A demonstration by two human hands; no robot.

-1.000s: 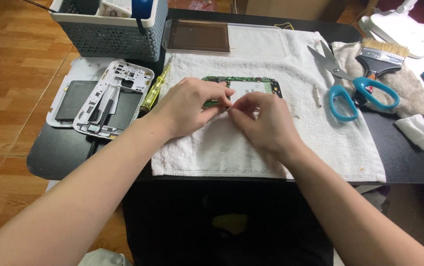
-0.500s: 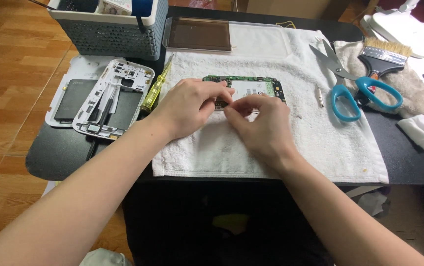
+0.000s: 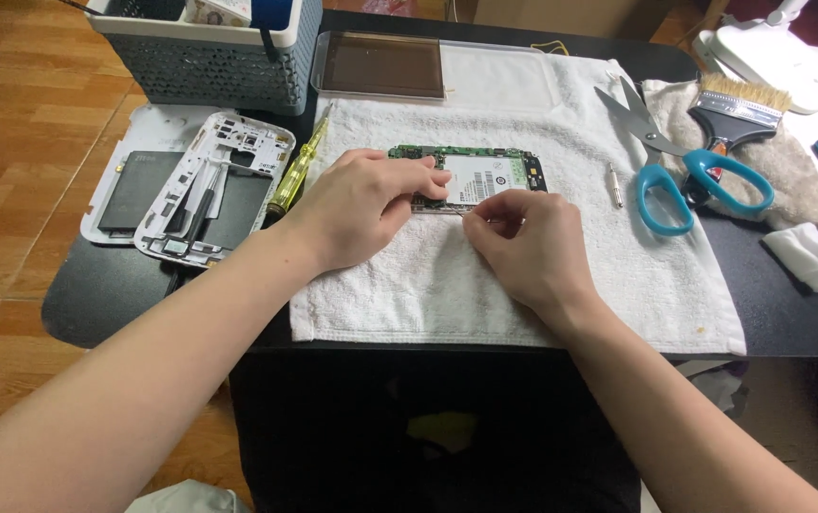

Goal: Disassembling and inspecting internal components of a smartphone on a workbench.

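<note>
Green circuit board with white sticker [image 3: 471, 178] lies flat on white towel [image 3: 523, 275], middle of black table [image 3: 789, 323]. Left hand [image 3: 361, 204] curled over board's left end, fingers pressing down. Right hand [image 3: 523, 242] pinched shut at board's near edge; what it pinches too small to tell. Near part of board hidden by both hands. Blue-handled scissors [image 3: 675, 176] lie right. Yellow screwdriver [image 3: 297, 169] and white phone frame [image 3: 214, 190] lie left. Wood floor [image 3: 19, 142] beyond table.
</note>
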